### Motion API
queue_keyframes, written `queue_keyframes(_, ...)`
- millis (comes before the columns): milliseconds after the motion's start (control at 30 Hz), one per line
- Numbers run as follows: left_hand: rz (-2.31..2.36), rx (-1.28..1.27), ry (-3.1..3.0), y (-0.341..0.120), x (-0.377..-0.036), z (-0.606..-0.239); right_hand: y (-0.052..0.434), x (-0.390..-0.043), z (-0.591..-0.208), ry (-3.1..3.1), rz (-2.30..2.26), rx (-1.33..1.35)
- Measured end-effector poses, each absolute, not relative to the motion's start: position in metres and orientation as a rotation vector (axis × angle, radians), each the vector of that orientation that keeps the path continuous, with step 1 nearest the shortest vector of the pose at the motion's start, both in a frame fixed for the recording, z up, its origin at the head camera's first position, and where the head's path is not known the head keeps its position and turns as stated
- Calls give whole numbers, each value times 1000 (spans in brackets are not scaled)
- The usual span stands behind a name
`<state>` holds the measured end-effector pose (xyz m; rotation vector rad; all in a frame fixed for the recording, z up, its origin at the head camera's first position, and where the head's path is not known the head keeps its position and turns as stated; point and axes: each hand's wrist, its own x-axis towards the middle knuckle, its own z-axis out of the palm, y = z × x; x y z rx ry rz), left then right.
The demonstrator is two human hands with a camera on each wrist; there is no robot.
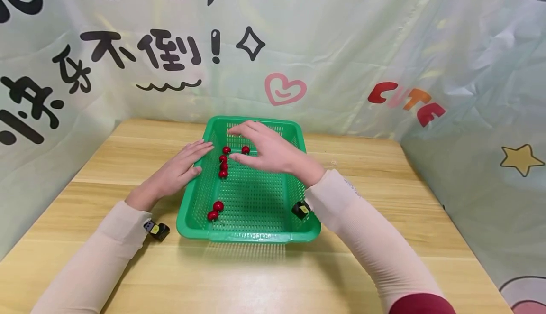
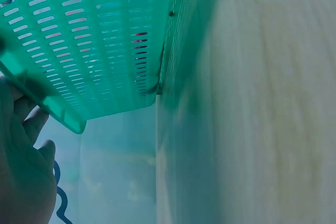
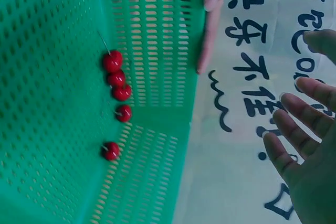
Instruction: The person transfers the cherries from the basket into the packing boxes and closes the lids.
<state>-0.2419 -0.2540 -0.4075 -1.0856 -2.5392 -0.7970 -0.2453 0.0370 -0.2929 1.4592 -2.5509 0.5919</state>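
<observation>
A green plastic basket (image 1: pixel 251 236) with slotted walls stands on the table. Several red cherries (image 1: pixel 223 174) with thin stems lie on its floor, mostly along the left side; one sits near the far wall. My left hand (image 1: pixel 177 169) rests on the basket's left rim, its fingers fairly straight; the left wrist view shows its fingers (image 2: pixel 32 121) at the rim from below. Above the basket's interior hovers my right hand (image 1: pixel 266 149), fingers spread and holding nothing, as the right wrist view also shows. It partly covers the far part of the basket in the head view.
The wooden table (image 1: pixel 375 195) extends on both sides of the basket and in front of it. Behind it hangs a pale printed cloth (image 1: pixel 332 43) with black lettering and a pink heart. Small black devices (image 1: pixel 157 230) are strapped at both wrists.
</observation>
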Motion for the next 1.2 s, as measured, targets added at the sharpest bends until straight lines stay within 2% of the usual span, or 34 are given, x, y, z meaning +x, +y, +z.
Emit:
queue_keyframes(500, -797, -1108, -2534, -255, -242, -409, 3, -249, -327, -2755, 463, 1463)
queue_keyframes(1200, -788, -1107, -2533, -255, -241, -408, -14, -248, -360, -2836, 169, 1765)
